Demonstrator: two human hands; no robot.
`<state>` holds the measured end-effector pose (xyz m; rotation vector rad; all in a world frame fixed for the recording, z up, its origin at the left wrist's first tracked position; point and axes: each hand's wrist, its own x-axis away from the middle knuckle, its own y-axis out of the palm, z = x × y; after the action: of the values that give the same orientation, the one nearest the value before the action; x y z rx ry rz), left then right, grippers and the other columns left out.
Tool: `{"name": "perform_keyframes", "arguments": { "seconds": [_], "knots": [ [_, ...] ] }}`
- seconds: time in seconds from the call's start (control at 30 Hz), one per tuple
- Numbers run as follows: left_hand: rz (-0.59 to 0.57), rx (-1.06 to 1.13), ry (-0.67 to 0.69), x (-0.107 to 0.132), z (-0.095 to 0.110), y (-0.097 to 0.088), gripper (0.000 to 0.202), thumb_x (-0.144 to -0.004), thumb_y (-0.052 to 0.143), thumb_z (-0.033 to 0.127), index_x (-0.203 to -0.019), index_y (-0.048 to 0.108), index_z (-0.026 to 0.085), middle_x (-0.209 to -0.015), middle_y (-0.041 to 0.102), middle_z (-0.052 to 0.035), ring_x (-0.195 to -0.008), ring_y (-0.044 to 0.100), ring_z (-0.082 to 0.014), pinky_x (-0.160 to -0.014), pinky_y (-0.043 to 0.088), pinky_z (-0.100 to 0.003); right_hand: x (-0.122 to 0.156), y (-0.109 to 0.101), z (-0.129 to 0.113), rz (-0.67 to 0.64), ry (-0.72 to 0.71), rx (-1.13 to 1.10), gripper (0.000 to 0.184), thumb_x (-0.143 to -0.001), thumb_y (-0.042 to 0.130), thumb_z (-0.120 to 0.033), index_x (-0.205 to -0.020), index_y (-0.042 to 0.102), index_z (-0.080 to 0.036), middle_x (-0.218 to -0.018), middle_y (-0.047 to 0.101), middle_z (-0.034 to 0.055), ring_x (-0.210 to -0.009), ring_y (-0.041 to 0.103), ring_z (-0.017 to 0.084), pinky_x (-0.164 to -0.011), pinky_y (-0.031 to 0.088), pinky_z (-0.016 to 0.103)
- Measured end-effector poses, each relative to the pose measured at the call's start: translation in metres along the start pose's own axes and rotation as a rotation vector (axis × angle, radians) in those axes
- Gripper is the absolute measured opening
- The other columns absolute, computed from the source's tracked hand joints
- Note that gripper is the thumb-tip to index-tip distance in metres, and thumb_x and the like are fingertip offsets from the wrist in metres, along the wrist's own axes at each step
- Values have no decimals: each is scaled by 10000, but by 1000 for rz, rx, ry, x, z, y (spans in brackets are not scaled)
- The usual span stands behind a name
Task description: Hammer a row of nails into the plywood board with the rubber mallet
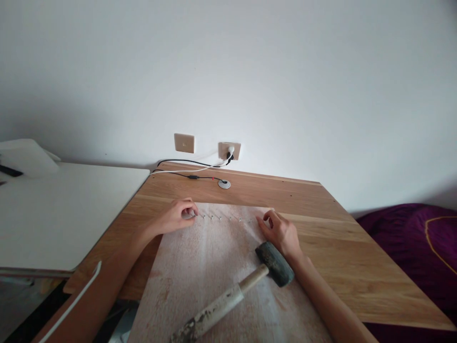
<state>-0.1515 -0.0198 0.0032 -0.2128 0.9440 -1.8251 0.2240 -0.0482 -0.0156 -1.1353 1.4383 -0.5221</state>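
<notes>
**Left hand** (173,216) — fingers pinched together at the left end of the row, apparently on a nail, though the held item is too small to confirm.

**Right hand** (279,233) — empty, fingers loosely curled and slightly spread, resting on the board just beside the mallet head.

**Nails** (221,217) — small, in one row across the far end of the board, heads showing.

**Board** (214,267) — pale, scuffed wood, lying on the oak counter (332,247) and running past its near edge.

**Rubber mallet** (228,300) — dark head, grimy white handle, lying loose on the board.

**Risks** — a blow near the row could catch the left fingers; a knock from the right wrist could send the mallet sliding.
</notes>
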Motion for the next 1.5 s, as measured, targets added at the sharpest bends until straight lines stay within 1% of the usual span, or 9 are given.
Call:
{"name": "perform_keyframes", "arguments": {
  "seconds": [0.13,0.27,0.57,0.7,1.03,1.33,1.5],
  "knots": [
    [2,-10,17,1,0,3,93,-820,633,217,-846,718,192,-789,608,3,-712,564,-134,-674,428,-257,0,2,1,-11,19,22,477,-1027,444,-560,-731,614,-227,-648,641,26,-539,575,162,-545,333,256],
    [-3,-16,16,2,-4,4,89,-817,636,198,-862,713,190,-803,615,1,-704,567,-132,-660,431,-252,0,2,0,-34,14,25,496,-1032,432,-566,-706,602,-232,-639,652,26,-547,594,167,-547,339,259],
    [-1,-53,24,2,1,0,72,-818,636,192,-842,703,192,-801,620,2,-714,580,-137,-685,448,-259,0,0,-1,-48,-4,14,493,-1038,399,-550,-717,603,-237,-610,642,24,-523,591,166,-536,348,259],
    [2,-62,14,2,0,0,58,-814,649,211,-836,699,193,-800,628,0,-720,580,-141,-689,454,-265,-1,-1,-1,-50,-11,7,476,-1036,407,-537,-723,609,-239,-608,645,21,-515,586,160,-531,349,254],
    [24,-68,47,2,-2,1,52,-807,642,189,-823,692,191,-782,622,3,-704,572,-135,-677,443,-259,1,2,1,-37,-8,3,467,-1037,413,-514,-721,608,-231,-610,643,20,-520,587,155,-538,342,252],
    [17,-38,-2,1,1,1,19,-792,653,194,-788,669,184,-720,609,21,-660,552,-121,-645,440,-238,1,2,2,-40,-12,-6,454,-1037,418,-495,-721,606,-229,-620,640,22,-529,577,155,-542,343,254],
    [26,-36,-10,2,0,2,51,-803,647,219,-769,662,184,-704,608,23,-654,544,-118,-640,424,-236,0,1,1,-43,-15,-12,448,-1040,417,-493,-725,600,-231,-615,630,17,-524,567,152,-549,351,251]
  ]
}}
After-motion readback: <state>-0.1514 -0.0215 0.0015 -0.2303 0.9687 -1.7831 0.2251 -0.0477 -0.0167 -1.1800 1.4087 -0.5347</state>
